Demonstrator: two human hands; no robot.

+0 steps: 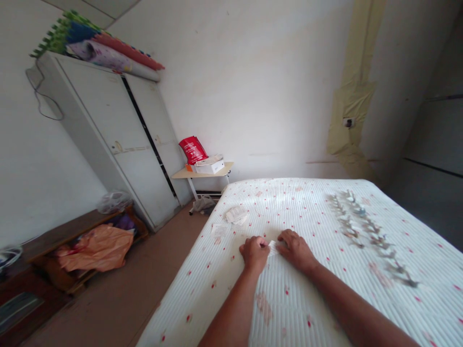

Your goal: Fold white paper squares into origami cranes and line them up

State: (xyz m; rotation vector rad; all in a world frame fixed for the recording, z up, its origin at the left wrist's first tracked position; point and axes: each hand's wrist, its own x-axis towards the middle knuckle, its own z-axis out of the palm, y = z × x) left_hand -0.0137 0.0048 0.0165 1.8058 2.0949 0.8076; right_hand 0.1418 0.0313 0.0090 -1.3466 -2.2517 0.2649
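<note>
A small white piece of paper lies between my two hands, low over the patterned mattress. My left hand is closed, thumb and fingers pinching the paper's left side. On the other side, my right hand has its fingers bent and closed at the paper's right edge. Part of the paper is covered by the fingers. Beyond my left hand is a loose pile of printed paper slips, with another printed slip lying flat beside it.
Rows of small folded-looking objects, blurred, stand on the mattress's right side. Behind its far left corner, a small table bears a red bag and a white box. A grey cabinet and a low wooden bench stand left.
</note>
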